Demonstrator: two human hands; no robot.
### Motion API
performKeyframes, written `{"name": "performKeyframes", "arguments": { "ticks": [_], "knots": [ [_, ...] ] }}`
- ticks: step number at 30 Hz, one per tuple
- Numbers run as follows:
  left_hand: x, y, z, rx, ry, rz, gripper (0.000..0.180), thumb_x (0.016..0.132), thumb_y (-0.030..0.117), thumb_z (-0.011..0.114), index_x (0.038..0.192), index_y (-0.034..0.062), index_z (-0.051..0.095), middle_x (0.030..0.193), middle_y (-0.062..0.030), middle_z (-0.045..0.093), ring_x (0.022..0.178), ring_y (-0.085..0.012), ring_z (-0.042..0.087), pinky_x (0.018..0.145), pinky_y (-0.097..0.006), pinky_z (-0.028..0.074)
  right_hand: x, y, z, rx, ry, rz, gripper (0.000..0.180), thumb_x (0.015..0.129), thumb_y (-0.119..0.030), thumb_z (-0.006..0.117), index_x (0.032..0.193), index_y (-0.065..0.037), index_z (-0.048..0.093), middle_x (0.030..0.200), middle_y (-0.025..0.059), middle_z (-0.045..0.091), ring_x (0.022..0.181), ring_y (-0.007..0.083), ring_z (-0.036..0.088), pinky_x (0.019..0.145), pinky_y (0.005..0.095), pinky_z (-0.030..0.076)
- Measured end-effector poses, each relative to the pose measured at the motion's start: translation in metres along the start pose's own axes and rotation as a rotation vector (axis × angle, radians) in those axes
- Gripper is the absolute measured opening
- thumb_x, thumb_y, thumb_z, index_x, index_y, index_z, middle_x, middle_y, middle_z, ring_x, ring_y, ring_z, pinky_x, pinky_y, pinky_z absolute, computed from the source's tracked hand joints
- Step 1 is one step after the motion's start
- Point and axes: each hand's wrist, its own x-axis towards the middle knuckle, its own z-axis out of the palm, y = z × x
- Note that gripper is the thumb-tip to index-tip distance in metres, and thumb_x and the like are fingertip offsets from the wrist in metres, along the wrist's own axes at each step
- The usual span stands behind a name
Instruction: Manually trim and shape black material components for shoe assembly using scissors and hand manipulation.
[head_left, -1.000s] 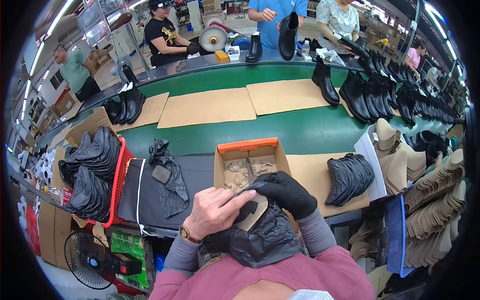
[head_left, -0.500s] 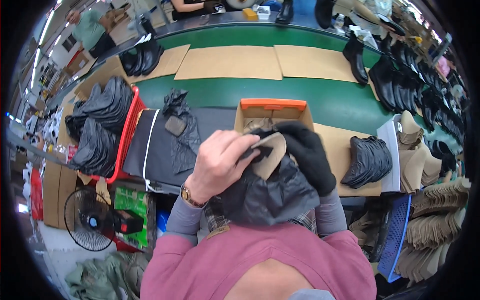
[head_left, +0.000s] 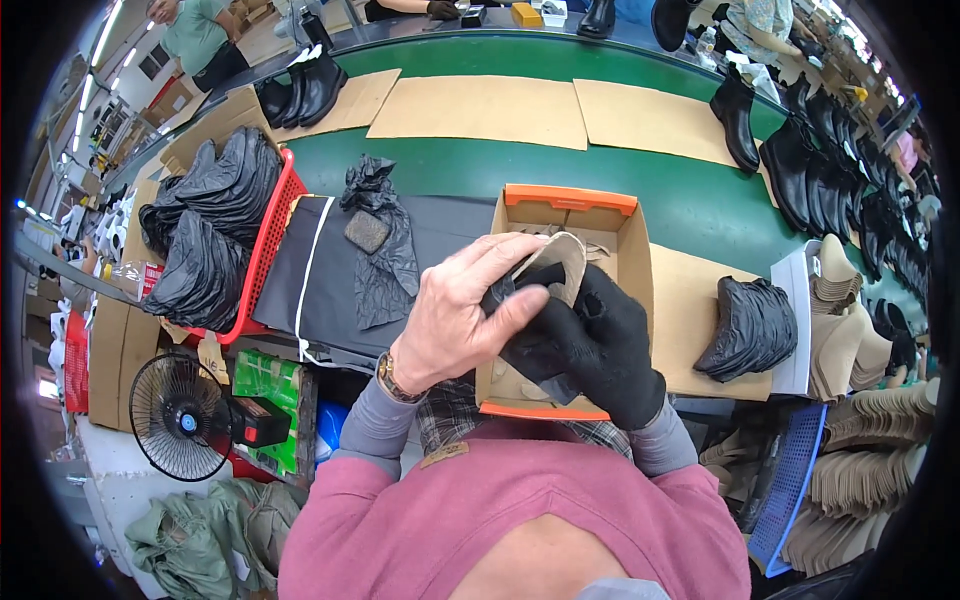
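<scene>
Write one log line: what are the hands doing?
left hand: bare, gripping insole | right hand: black-gloved, holding it too | under: open shoebox

Beige insole (head_left: 562, 262): lower part hidden by left hand (head_left: 462, 315) and gloved right hand (head_left: 598, 340) | open cardboard box (head_left: 632, 240): contents mostly covered | upper-edge workers: cut off.
</scene>
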Motion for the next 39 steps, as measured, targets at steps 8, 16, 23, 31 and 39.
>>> {"name": "performKeyframes", "arguments": {
  "ticks": [8,16,23,31,39],
  "knots": [
    [-0.009,-0.011,0.008,0.014,0.016,-0.205,0.025,0.077,-0.002,0.060,0.102,-0.0029,0.063,0.090,-0.0189,0.065,0.078,-0.0367,0.065,0.070,-0.035,0.052,0.006,-0.002,0.018,-0.073,0.268,-0.121,0.031,0.086,-0.006,0.067,0.115,-0.001,0.057,0.095,0.0160,0.063,0.080,0.0273,0.065,0.068,0.0356,0.051],
    [-0.009,-0.011,0.013,-0.308,0.163,-0.260,0.020,0.088,0.005,0.058,0.105,-0.0031,0.063,0.090,-0.0147,0.068,0.080,-0.0216,0.067,0.071,-0.032,0.051,0.001,0.003,0.026,-0.323,0.286,-0.227,0.030,0.086,-0.009,0.068,0.112,-0.002,0.056,0.092,0.0153,0.060,0.075,0.0289,0.063,0.064,0.0369,0.050],
    [-0.014,-0.017,0.012,-0.117,0.129,-0.184,0.024,0.087,0.004,0.059,0.110,-0.0025,0.064,0.093,-0.0147,0.070,0.088,-0.0116,0.065,0.077,-0.028,0.051,-0.003,0.005,0.030,-0.294,0.296,-0.245,0.029,0.085,-0.009,0.069,0.110,-0.002,0.056,0.095,0.0148,0.060,0.082,0.0294,0.063,0.067,0.0372,0.050],
    [-0.015,-0.008,0.004,-0.657,0.010,-0.528,0.024,0.092,0.009,0.061,0.111,-0.0040,0.063,0.088,-0.0027,0.067,0.085,-0.0061,0.057,0.075,-0.025,0.049,-0.006,0.002,0.023,-0.355,0.311,-0.362,0.037,0.080,-0.004,0.074,0.112,-0.001,0.057,0.104,0.0176,0.063,0.091,0.0313,0.064,0.075,0.0366,0.053],
    [-0.021,-0.007,0.015,-0.487,0.096,-0.427,0.021,0.089,0.002,0.062,0.108,-0.0041,0.065,0.087,-0.0020,0.067,0.079,-0.0049,0.056,0.070,-0.021,0.048,-0.012,0.004,0.026,-0.205,0.304,-0.224,0.030,0.078,-0.006,0.077,0.103,-0.002,0.059,0.094,0.0129,0.064,0.077,0.0258,0.063,0.064,0.0350,0.050]
  ]
}}
